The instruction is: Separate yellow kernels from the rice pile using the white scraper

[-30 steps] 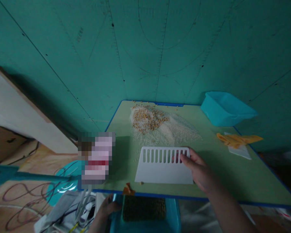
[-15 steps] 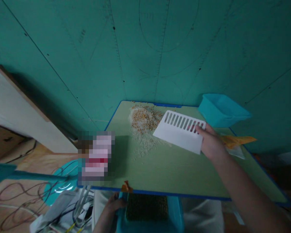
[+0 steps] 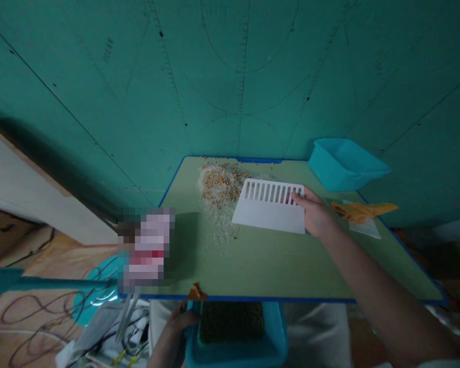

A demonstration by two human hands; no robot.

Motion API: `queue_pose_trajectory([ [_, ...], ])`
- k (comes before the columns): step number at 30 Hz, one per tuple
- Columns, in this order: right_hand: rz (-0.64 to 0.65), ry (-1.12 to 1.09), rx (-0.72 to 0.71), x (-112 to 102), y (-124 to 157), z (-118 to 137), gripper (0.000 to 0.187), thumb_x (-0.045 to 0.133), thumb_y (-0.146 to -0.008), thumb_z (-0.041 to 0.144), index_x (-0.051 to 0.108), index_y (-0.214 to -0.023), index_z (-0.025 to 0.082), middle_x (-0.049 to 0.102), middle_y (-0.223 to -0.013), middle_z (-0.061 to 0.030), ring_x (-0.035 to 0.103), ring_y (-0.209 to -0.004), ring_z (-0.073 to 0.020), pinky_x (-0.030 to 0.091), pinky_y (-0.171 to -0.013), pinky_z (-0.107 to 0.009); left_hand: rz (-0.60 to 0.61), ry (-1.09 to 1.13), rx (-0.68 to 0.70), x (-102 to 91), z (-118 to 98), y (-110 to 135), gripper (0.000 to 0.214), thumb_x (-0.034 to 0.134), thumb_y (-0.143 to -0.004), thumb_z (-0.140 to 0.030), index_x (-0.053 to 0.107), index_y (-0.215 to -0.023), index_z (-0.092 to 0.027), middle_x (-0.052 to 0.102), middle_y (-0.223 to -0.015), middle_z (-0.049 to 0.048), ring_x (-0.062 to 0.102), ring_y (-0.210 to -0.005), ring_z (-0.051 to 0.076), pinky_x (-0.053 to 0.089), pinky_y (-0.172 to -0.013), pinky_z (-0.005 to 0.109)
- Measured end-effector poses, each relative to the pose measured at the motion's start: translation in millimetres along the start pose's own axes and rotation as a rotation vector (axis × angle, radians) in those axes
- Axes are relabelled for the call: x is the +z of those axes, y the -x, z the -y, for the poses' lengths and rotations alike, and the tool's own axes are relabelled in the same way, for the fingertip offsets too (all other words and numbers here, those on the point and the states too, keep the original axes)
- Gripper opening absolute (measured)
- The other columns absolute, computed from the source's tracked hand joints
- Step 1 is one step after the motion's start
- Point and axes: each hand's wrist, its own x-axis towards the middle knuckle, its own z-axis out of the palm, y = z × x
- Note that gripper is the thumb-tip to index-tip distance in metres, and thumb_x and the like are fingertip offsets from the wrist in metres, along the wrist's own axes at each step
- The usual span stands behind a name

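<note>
My right hand [image 3: 317, 213] grips the right end of a white slotted scraper [image 3: 268, 213], fingers behind and thumb over the slots. The scraper is tilted above the pale green table, its left end close to a heap of tan beans [image 3: 219, 183] mixed with whitish grains [image 3: 219, 220]. Whether its lower edge touches the table, I cannot tell. Below the near table edge, my left hand [image 3: 179, 323] is closed on the left rim of a blue plastic bin [image 3: 276, 332]. Dark, small-grained contents [image 3: 232, 323] fill part of that bin.
Another blue bin [image 3: 345, 166] stands at the table's [image 3: 253, 271] back right corner. An orange cloth [image 3: 368, 210] lies on a white sheet at the right edge. A blurred-out object [image 3: 149, 250] stands at the left edge. A green wall [image 3: 214, 76] rises behind; cables [image 3: 34, 306] lie on the floor.
The scraper has turned nearer level, its left end dropping and its right end rising. The view has shifted slightly. My left hand stays on the bin's rim.
</note>
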Motion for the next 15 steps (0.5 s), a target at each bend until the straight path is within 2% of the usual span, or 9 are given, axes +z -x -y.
queue_pose_trajectory([
  [2, -0.014, 0.003, 0.0, -0.8, 1.0, 0.0, 0.022, 0.063, -0.068, 0.029, 0.053, -0.086, 0.023, 0.065, -0.07, 0.0026, 0.062, -0.063, -0.017, 0.047, -0.065, -0.033, -0.014, -0.044, -0.011, -5.3, 2.2, -8.7, 0.02, 0.062, -0.034, 0.001, 0.059, -0.034, -0.018, 0.053, -0.029, -0.006, 0.043, -0.032, 0.009, 0.035, -0.036, 0.021],
  [4, -0.014, 0.019, 0.004, 0.0, 2.2, -1.2, 0.021, 0.063, -0.068, 0.029, 0.053, -0.085, 0.023, 0.065, -0.07, 0.0027, 0.062, -0.063, -0.0165, 0.047, -0.065, -0.032, -0.03, -0.063, -0.013, -7.2, 6.4, -11.2, 0.019, 0.063, -0.033, 0.001, 0.06, -0.035, -0.017, 0.056, -0.03, -0.0041, 0.045, -0.032, 0.01, 0.037, -0.037, 0.021],
  [6, 0.005, 0.038, 0.01, 1.8, 4.7, -2.9, 0.021, 0.063, -0.067, 0.03, 0.054, -0.084, 0.023, 0.065, -0.071, 0.0025, 0.062, -0.064, -0.0161, 0.046, -0.066, -0.031, -0.033, -0.03, 0.011, -6.1, 10.8, -8.4, 0.019, 0.067, -0.04, -0.008, 0.07, -0.056, -0.018, 0.066, -0.044, -0.0014, 0.054, -0.04, 0.014, 0.042, -0.043, 0.024],
  [8, 0.024, 0.043, 0.022, 3.8, 9.4, -4.0, 0.02, 0.064, -0.066, 0.03, 0.055, -0.083, 0.022, 0.065, -0.071, 0.0023, 0.061, -0.064, -0.0155, 0.046, -0.066, -0.03, -0.025, -0.013, 0.022, -4.4, 12.7, -6.2, 0.028, 0.066, -0.045, -0.014, 0.071, -0.072, -0.019, 0.069, -0.053, -0.0009, 0.057, -0.045, 0.017, 0.045, -0.047, 0.028],
  [10, 0.035, 0.03, 0.049, 5.3, 17.1, -4.1, 0.02, 0.065, -0.065, 0.03, 0.055, -0.081, 0.022, 0.066, -0.071, 0.0019, 0.061, -0.063, -0.0154, 0.045, -0.066, -0.03, -0.026, -0.044, 0.005, -4.3, 10.8, -9.3, 0.024, 0.065, -0.041, -0.011, 0.07, -0.063, -0.018, 0.065, -0.046, -0.0016, 0.055, -0.042, 0.017, 0.044, -0.045, 0.028],
  [13, 0.04, 0.019, 0.117, 6.1, 33.6, -4.3, 0.021, 0.066, -0.065, 0.03, 0.056, -0.081, 0.02, 0.066, -0.068, 0.0012, 0.062, -0.063, -0.0158, 0.044, -0.064, -0.029, -0.045, -0.082, -0.017, -5.8, 4.9, -19.2, 0.019, 0.06, -0.033, 0.0, 0.059, -0.037, -0.018, 0.054, -0.03, -0.004, 0.047, -0.036, 0.013, 0.038, -0.04, 0.026],
  [15, 0.042, 0.023, 0.179, 5.6, 46.5, -6.0, 0.022, 0.066, -0.065, 0.031, 0.056, -0.081, 0.02, 0.066, -0.067, 0.0007, 0.061, -0.061, -0.0157, 0.044, -0.062, -0.028, -0.032, -0.072, -0.008, -3.8, 2.8, -19.7, 0.022, 0.058, -0.032, 0.003, 0.055, -0.032, -0.019, 0.05, -0.027, -0.0049, 0.044, -0.035, 0.013, 0.036, -0.039, 0.025],
])
